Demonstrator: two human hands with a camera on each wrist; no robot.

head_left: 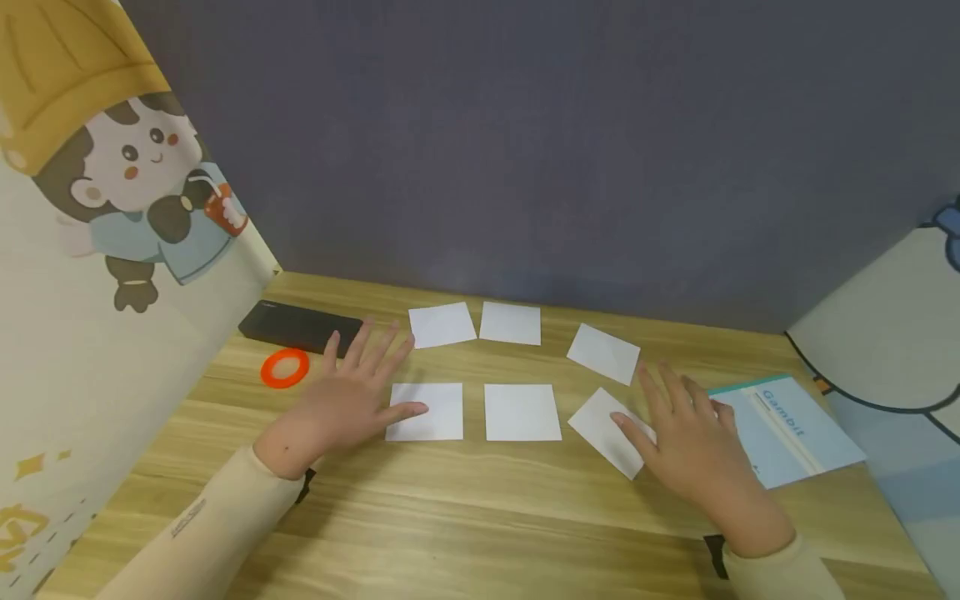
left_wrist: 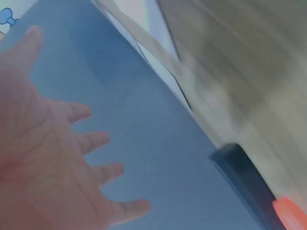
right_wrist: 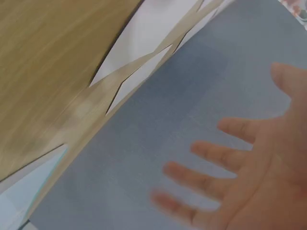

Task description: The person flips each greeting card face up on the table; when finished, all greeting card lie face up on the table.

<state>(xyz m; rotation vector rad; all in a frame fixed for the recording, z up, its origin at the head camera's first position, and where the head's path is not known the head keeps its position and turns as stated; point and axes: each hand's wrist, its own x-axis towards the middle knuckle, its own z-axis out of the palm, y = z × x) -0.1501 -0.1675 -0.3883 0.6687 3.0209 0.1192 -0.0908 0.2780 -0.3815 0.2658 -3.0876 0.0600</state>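
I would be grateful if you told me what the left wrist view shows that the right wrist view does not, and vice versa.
Only the left wrist view shows the left hand, the black case, part of the orange ring and a blue bow at the top left.

Only the right wrist view shows the right hand, part of the light-blue Gambit booklet and a patterned patch at the top right, too unclear to name.

Both show white paper sheets, the wood-grain table and the grey-blue partition.
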